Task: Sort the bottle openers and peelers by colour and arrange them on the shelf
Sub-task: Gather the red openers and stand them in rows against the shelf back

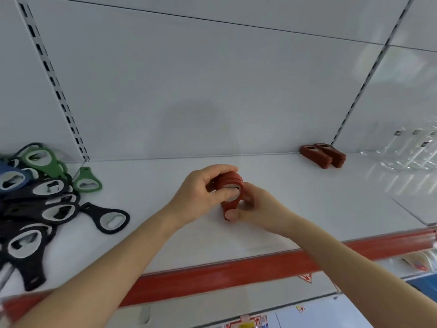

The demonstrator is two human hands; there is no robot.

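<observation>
On the white shelf [307, 197], a black, green and blue heap of openers [42, 200] lies at the left. Mid-shelf, the left hand [201, 192] and right hand [257, 209] together clasp a stack of red openers [230, 183]. Two more red stacks [322, 155] sit against the back wall, right.

Soft even light, wide-angle edge blur

hands: 2, left hand [201, 192] and right hand [262, 209]
red stacks: 3, back pair [322, 155] plus held stack [230, 179]; pieces per stack not countable
green openers [39, 159]: 2 plain
blue opener [14, 178]: 1
black openers [59, 211]: at least 4, overlapping
clear items [406, 150]: blurred, uncounted
</observation>
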